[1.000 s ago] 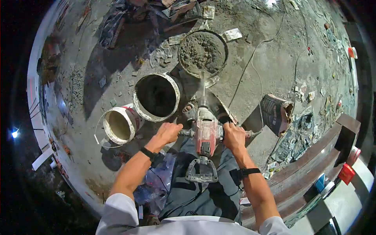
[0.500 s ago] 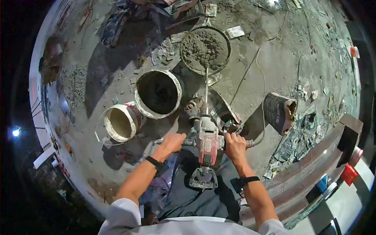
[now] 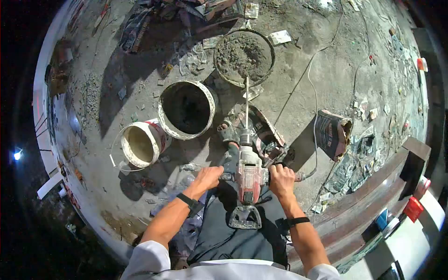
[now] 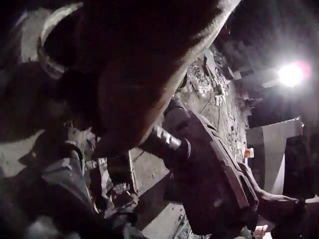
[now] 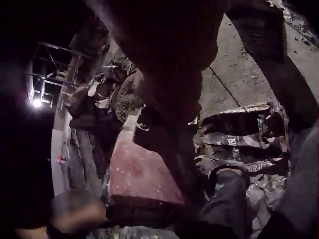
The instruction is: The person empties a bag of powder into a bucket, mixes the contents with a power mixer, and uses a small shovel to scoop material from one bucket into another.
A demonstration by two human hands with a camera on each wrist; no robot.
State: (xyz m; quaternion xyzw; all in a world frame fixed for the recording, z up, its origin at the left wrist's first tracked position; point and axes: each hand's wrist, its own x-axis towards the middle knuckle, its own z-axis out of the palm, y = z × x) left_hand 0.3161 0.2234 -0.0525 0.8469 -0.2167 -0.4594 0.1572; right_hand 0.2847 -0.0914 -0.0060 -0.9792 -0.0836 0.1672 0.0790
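Observation:
A red and grey mixing drill (image 3: 248, 175) is held upright between the person's legs, its D-shaped rear handle nearest the body. My left hand (image 3: 208, 178) grips the side handle on the left. On the opposite side, my right hand (image 3: 282, 182) is wrapped round the other handle. The long shaft (image 3: 247, 100) reaches to a round bucket of wet grey mortar (image 3: 242, 55); its lower end is hidden in the mix. Close up, the drill's housing (image 4: 209, 174) shows beside the left hand, and its red casing (image 5: 142, 172) beside the right.
Left of the shaft stand a large dark-inside bucket (image 3: 186, 109) and a smaller bucket (image 3: 141, 144) of pale liquid. A torn bag (image 3: 330, 135) lies at the right, near a power cord (image 3: 316, 102). Debris litters the floor, and wooden steps (image 3: 368, 179) rise at lower right.
Both hands and the drill have moved back toward the body and slightly right. The shaft's lower end stays at the mortar bucket's near side. The grips are unchanged.

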